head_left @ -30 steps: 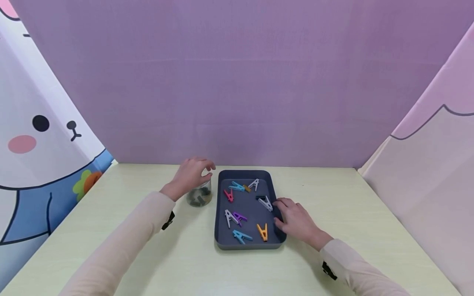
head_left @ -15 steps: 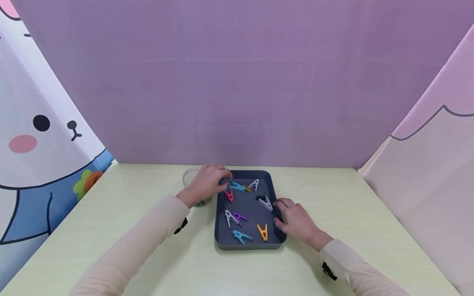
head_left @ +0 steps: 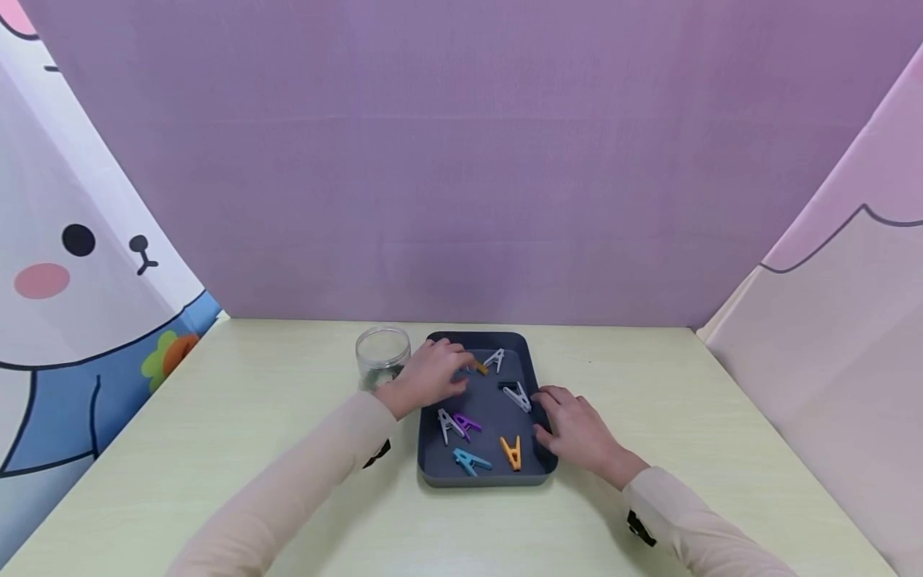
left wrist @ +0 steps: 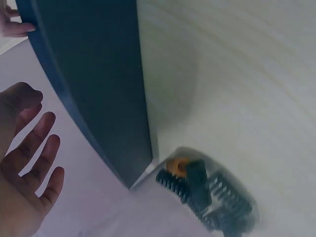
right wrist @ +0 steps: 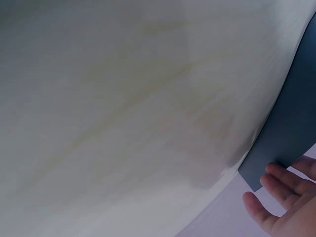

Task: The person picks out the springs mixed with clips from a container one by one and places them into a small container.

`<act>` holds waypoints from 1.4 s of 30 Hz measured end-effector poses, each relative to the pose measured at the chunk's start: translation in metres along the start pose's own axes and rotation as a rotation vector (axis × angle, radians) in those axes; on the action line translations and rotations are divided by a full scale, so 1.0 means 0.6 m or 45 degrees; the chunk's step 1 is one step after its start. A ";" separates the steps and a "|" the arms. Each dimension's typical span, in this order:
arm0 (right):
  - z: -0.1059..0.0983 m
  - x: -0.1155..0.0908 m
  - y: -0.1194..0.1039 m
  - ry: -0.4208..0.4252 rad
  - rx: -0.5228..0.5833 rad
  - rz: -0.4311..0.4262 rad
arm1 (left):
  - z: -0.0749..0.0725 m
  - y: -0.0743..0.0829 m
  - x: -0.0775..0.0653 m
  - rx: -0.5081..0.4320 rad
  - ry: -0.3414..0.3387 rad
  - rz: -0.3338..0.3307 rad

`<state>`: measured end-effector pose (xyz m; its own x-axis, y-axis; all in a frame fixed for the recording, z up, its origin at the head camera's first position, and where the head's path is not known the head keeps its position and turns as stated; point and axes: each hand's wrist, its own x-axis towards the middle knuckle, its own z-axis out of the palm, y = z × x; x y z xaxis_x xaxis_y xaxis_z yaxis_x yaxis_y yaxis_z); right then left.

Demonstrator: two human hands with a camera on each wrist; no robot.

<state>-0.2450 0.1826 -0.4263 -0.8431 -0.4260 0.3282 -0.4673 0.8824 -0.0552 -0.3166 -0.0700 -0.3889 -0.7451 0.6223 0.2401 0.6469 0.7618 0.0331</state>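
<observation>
My left hand point(head_left: 433, 373) hovers over the far left part of a dark grey tray point(head_left: 497, 477), its fingers loosely bent with nothing between them. Beneath it the hand hides most of a blue clip and a red clip. My right hand point(head_left: 577, 429) rests its fingertips at the tray's right rim. Plastic clothespins lie scattered inside: a yellow clothespin point(head_left: 511, 453), a blue clothespin point(head_left: 471, 462), a purple clothespin point(head_left: 469, 425), a white clothespin point(head_left: 449, 425) beside it, and others farther back. Nearest the right fingers is a pale clothespin point(head_left: 517, 396).
Left of the tray stands a clear round jar point(head_left: 382, 349), partly behind the left hand. Dark toothed pieces point(left wrist: 197, 187) and an orange one sit in it in the left wrist view. A purple cloth point(head_left: 461, 160) backs the pale table point(head_left: 324, 513).
My left hand has moved right, from above the jar to over the tray's far left part, uncovering the jar's rim and covering the red clip. My right hand has stayed in place.
</observation>
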 end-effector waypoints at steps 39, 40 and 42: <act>-0.003 0.001 -0.002 -0.039 -0.006 0.011 | 0.054 0.034 0.056 0.069 -0.110 -0.019; -0.003 0.001 -0.002 -0.039 -0.008 0.009 | 0.055 0.036 0.058 0.075 -0.111 -0.015; -0.003 0.001 -0.002 -0.044 -0.008 0.007 | 0.058 0.038 0.060 0.089 -0.120 -0.009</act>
<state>-0.2445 0.1817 -0.4244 -0.8543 -0.4276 0.2954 -0.4610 0.8860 -0.0506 -0.3343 -0.0242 -0.4130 -0.7635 0.6287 0.1477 0.6313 0.7748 -0.0339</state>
